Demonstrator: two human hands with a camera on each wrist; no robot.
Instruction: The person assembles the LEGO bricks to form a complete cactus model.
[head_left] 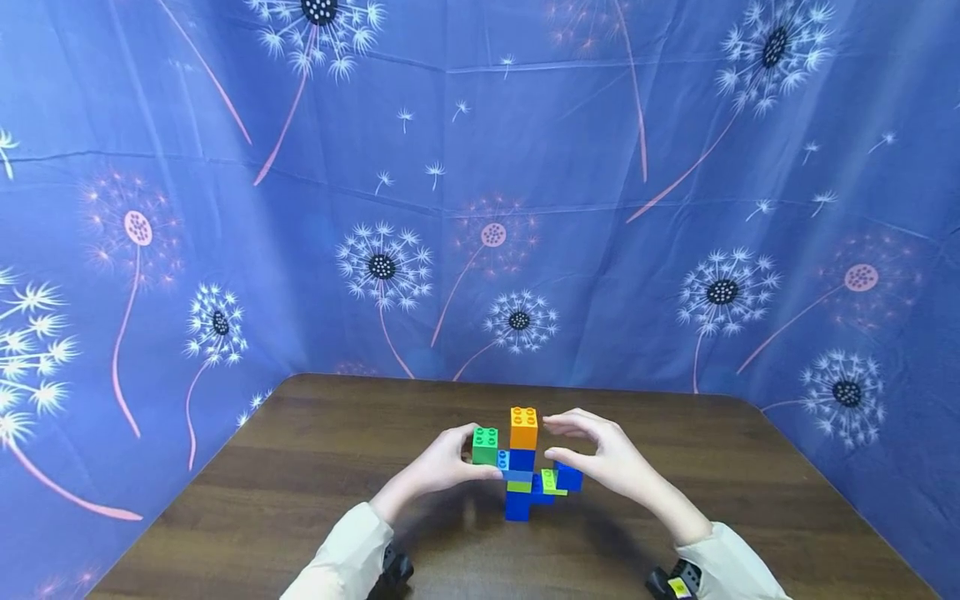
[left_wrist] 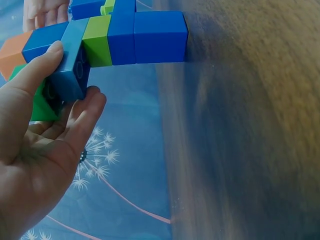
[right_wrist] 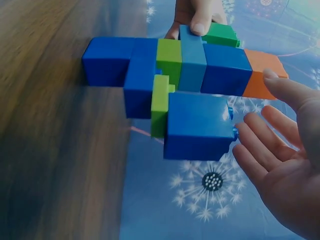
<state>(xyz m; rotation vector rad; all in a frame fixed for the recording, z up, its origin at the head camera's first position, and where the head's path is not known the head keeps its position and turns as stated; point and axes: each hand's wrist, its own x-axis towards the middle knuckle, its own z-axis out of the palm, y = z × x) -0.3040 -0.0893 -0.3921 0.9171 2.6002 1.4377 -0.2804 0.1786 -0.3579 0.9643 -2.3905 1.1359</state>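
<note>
A figure built of toy building bricks stands upright on the table: a blue brick point(head_left: 517, 506) at its foot, lime and light blue pieces above, then another blue brick point(right_wrist: 227, 67) with an orange brick point(head_left: 523, 429) on top. A green brick point(head_left: 485, 446) sits on the left arm; on the right arm, a lime plate point(right_wrist: 160, 102) carries a blue brick point(right_wrist: 197, 125). My left hand point(head_left: 442, 460) grips that left arm, thumb on the light blue brick point(left_wrist: 72, 65), fingers on its far side. Beside the orange brick hovers my right hand point(head_left: 609, 454), fingers loosely bent and apart, thumb tip overlapping it in the right wrist view.
The brown wooden table point(head_left: 315, 467) spreads around the figure. Behind it and at both sides hangs a blue cloth point(head_left: 600, 275) with a dandelion print. Dark wrist-worn devices point(head_left: 678, 579) sit below both sleeves.
</note>
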